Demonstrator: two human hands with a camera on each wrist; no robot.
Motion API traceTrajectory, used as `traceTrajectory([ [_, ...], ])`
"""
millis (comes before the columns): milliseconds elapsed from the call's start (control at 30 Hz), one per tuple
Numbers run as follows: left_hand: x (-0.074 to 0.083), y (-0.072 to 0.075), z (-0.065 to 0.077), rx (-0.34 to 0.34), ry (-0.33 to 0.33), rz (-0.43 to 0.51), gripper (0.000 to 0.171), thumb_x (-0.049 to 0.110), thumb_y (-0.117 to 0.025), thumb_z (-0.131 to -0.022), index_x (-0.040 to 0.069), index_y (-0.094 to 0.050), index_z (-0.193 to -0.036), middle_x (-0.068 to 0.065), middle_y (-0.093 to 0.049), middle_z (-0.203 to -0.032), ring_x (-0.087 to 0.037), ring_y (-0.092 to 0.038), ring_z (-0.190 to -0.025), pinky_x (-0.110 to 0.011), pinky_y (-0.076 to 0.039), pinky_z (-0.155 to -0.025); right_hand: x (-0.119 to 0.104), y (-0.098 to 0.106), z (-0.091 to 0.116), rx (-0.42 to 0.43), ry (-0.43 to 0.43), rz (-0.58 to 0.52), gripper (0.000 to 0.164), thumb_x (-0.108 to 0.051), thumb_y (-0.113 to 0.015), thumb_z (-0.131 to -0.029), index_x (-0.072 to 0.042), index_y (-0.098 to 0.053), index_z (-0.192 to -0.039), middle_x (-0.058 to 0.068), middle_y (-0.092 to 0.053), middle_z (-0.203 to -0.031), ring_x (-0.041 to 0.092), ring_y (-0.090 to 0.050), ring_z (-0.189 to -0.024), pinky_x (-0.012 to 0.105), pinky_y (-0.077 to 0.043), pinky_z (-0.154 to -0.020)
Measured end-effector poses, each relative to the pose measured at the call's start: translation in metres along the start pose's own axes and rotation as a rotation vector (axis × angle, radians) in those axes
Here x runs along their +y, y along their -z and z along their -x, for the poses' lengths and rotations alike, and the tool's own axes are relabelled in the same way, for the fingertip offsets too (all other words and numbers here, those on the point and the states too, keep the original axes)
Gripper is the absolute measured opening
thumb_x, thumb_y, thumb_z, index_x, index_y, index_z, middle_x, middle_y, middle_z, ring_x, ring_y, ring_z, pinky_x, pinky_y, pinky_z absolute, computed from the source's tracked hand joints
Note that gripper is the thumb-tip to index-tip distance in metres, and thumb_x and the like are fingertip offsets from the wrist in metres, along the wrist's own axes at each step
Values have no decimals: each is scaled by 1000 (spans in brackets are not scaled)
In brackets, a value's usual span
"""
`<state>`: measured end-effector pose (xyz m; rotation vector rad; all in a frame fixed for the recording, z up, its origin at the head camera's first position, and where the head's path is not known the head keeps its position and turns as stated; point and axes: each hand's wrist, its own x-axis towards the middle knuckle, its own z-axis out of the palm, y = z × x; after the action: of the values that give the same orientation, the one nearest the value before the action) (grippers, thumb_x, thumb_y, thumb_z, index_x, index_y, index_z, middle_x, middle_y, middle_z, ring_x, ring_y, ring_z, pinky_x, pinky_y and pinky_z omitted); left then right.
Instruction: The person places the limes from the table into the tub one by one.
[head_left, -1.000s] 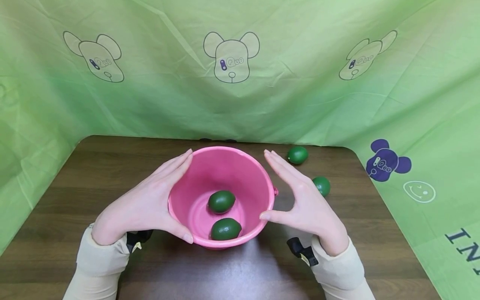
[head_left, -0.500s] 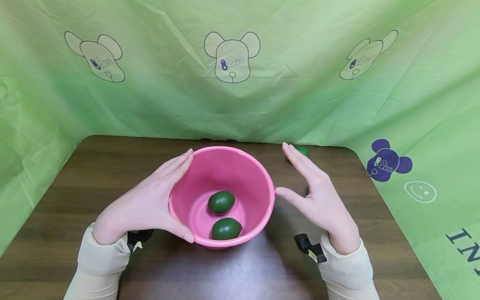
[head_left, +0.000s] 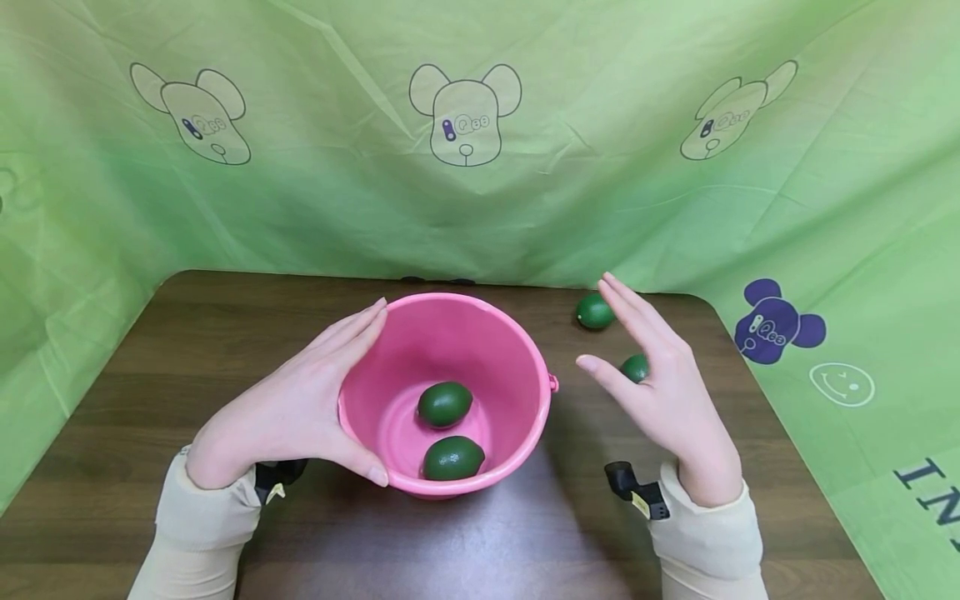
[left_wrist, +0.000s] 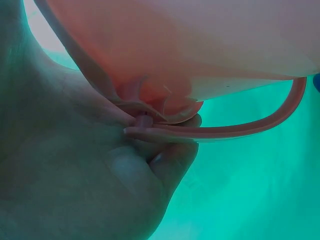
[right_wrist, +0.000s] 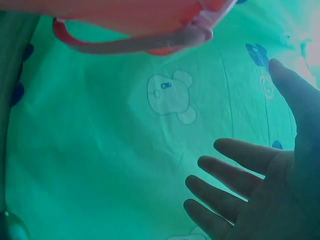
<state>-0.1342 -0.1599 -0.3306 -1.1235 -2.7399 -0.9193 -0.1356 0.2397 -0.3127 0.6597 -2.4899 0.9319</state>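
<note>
Two green fruits [head_left: 446,405] lie in the pink bucket [head_left: 442,337] before us, which our left hand [head_left: 281,408] grips, seemingly to steady it, our right hand [head_left: 670,392] spread near two loose fruits [head_left: 595,312], so the next move likely calls for a firm hold.

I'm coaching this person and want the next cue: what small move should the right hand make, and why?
Probably ease the right hand toward the nearer loose lime: it holds nothing and partly covers that lime in the head view, while two limes already lie in the pink bucket, which the left hand holds.
</note>
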Motion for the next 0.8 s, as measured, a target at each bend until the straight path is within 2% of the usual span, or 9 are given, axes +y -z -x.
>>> traceTrajectory([
  [200,0,0,0,-1,0,5,150,76,-87,-54,8,-10,-164,-3,-7,-169,-29,-11,-152,-58,-31,-113,5,7,1,47,2,26,82,-13,-84,-84,-24,-45,-156,-2,-40,-159,23,-37,-145,25,-26,-114],
  [400,0,0,0,3,-10,4,150,77,-86,-54,7,-10,-164,-4,-8,-169,-27,-12,-152,-56,-32,-113,7,12,2,74,-30,40,83,-12,-84,-84,-26,-46,-156,-5,-40,-159,20,-37,-144,24,-26,-114],
  [800,0,0,0,-8,1,12,151,77,-87,-54,7,-10,-164,-3,-7,-169,-27,-11,-153,-57,-32,-112,13,20,3,128,-32,60,82,-10,-85,-83,-25,-47,-155,-5,-42,-157,20,-37,-144,26,-26,-115],
])
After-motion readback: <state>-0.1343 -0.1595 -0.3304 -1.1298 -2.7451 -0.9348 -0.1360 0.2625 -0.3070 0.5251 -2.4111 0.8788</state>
